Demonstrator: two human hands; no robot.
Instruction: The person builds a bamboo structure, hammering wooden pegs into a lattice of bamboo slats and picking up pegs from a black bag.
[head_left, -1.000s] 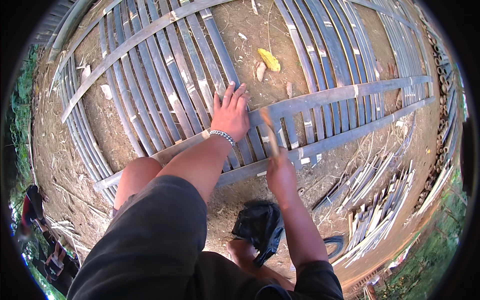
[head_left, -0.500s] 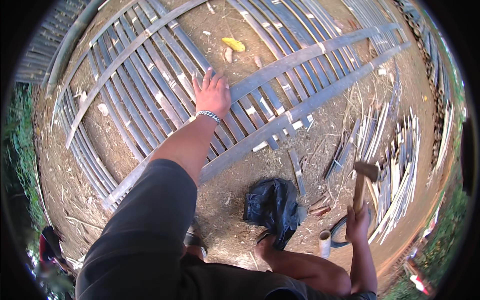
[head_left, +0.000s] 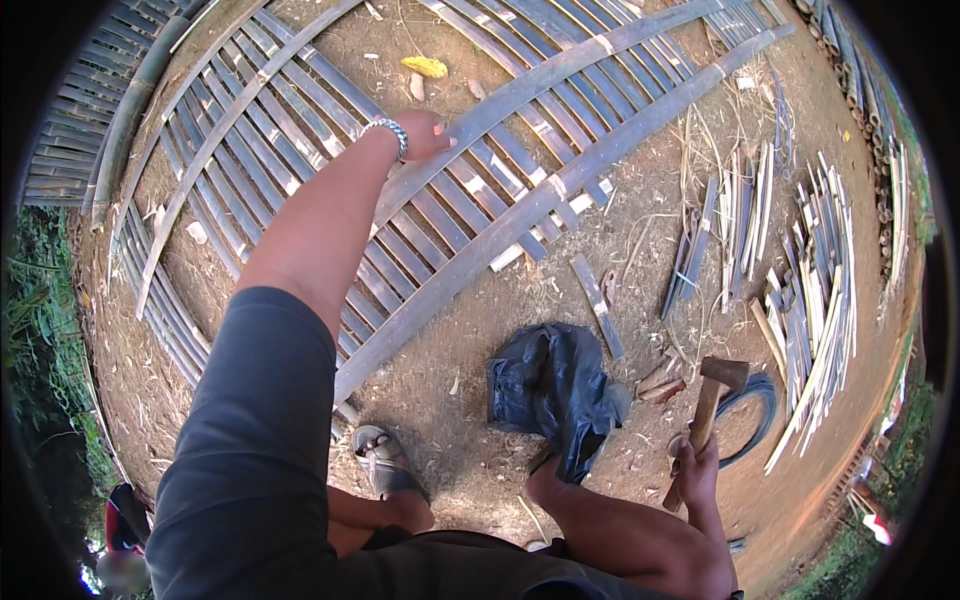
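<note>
My right hand, low on the right, is closed round the wooden handle of a hammer. The hammer's dark head points up, away from me. My left hand, with a chain bracelet at the wrist, is at the edge of a long dark bamboo strip that crosses a frame of bamboo slats. Its fingers are curled together against the strip; whatever is between them is too small to make out. Nearer to me, a second long strip runs alongside the first.
A black plastic bag lies by my right foot. To the right are bundled bamboo strips, a coil of dark wire and a loose slat. A yellow leaf lies beyond my left hand. Another slatted panel stands far left.
My left hand was spread flat on the strip; its fingers are now drawn in and turned to the right. The hammer has come slightly lower and to the left. The view has shifted.
</note>
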